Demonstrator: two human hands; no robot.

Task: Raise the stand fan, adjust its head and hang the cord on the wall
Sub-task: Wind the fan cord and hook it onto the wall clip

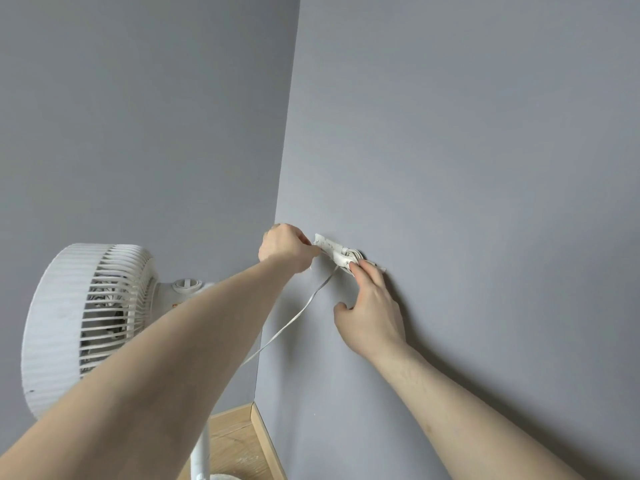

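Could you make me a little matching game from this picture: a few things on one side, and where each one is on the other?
Things:
1. stand fan
2. cord
3. left hand
4. right hand

Places:
A. pressed flat on the grey wall, fingers on the white wall mount
B. trailing down from the mount towards the fan
C. closed at the mount's left end, near the room corner
D. lower left, on its white pole

Pairs: 1-D, 2-B, 3-C, 4-A
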